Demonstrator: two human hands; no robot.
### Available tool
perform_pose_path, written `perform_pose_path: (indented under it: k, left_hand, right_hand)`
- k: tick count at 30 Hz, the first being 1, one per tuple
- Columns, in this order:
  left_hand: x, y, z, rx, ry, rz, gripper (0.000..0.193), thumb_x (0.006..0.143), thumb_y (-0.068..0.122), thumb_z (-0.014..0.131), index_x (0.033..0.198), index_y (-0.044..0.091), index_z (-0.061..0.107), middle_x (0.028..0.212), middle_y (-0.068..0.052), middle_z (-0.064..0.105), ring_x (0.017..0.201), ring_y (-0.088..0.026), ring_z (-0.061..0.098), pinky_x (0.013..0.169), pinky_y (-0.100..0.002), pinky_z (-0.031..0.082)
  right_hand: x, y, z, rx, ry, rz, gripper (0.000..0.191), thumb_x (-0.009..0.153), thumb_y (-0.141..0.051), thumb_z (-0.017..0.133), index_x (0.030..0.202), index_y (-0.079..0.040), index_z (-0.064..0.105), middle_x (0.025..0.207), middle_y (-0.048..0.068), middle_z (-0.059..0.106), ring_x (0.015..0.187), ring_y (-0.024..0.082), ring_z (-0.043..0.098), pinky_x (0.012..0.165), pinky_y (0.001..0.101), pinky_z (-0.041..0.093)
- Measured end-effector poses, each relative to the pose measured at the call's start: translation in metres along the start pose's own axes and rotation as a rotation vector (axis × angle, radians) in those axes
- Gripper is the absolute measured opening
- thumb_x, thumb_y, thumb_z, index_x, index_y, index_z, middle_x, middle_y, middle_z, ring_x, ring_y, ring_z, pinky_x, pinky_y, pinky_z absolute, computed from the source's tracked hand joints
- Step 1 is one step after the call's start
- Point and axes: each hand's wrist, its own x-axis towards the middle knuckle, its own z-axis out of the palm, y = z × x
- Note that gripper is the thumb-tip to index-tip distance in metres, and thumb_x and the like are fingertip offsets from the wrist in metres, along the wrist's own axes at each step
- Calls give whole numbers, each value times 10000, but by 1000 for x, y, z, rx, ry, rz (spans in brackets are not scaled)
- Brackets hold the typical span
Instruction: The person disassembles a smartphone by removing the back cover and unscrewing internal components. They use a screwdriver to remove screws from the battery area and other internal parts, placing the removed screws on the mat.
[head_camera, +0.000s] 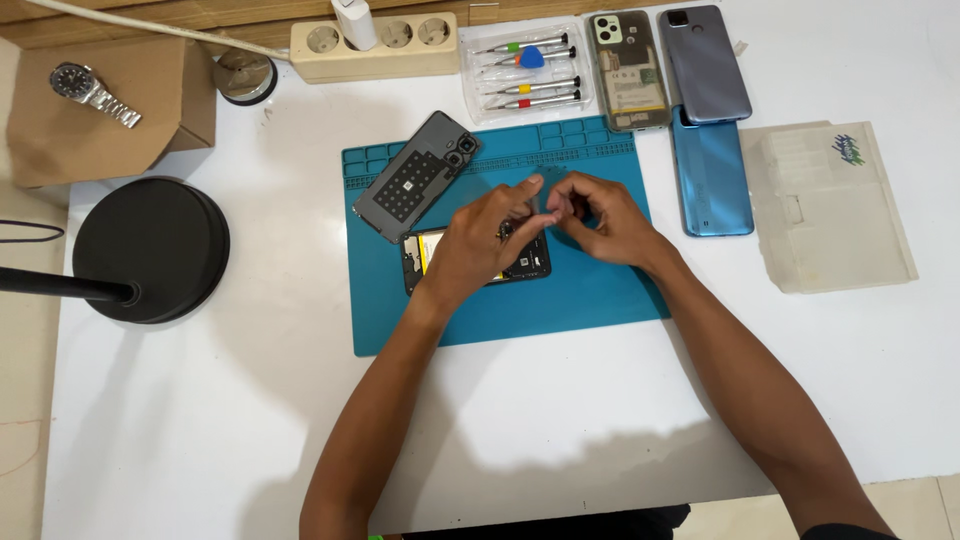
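An opened phone (424, 258) lies face down on the teal repair mat (590, 290), its insides showing. My left hand (480, 245) rests over the phone, its thumb and forefinger pinched near the phone's top right corner. My right hand (600, 215) hovers just beside it, fingers curled and meeting the left fingertips. What sits between the fingertips is too small to tell. The dark grey back cover (415, 178) lies on the mat to the upper left of the phone.
A clear case of small screwdrivers (525, 70) sits behind the mat. Three more phones (705, 60) lie at the back right beside a translucent plastic box (830, 205). A power strip (375, 45), a wristwatch (95, 92) on a cardboard box and a black lamp base (150, 250) stand at the left.
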Motion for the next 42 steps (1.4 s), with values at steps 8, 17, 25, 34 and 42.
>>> perform_pose_path:
  k: [8,17,25,34,42]
  left_hand:
    - [-5,-9,-2,-123,-50,67,528,1013,133,726,1465,108,454,1109,-121,733,1018,-269,774,863,-350,658]
    - [2,2,7,59,55,153,530,940,191,814,1328,105,463,1150,-183,675,949,-283,733,745,-328,637]
    - [4,4,2,21,-2,59,469,954,153,806,1333,108,533,998,-84,708,879,-224,770,737,-325,660]
    - [3,7,-4,-93,-45,49,476,995,102,715,1421,81,504,1096,-118,718,960,-249,767,795,-343,655]
    - [5,5,1,15,76,89,490,945,160,808,1348,114,531,1035,-144,681,899,-242,754,759,-324,660]
  right_hand:
    - [0,-12,3,-42,-46,-143,438,714,-77,910,942,-102,537,876,-3,569,802,118,548,674,279,444]
    - [-7,8,21,66,101,0,427,884,27,790,1100,-108,448,961,2,614,907,94,668,779,267,600]
    - [-6,7,14,265,48,-58,529,809,47,827,1138,-100,439,1046,31,622,992,125,647,890,293,570]
    - [-8,10,11,416,37,-31,523,818,71,785,1163,-118,439,1054,40,640,1024,116,640,929,304,559]
    - [-6,10,12,376,57,13,512,845,69,812,1140,-125,440,1018,27,694,979,108,654,888,292,547]
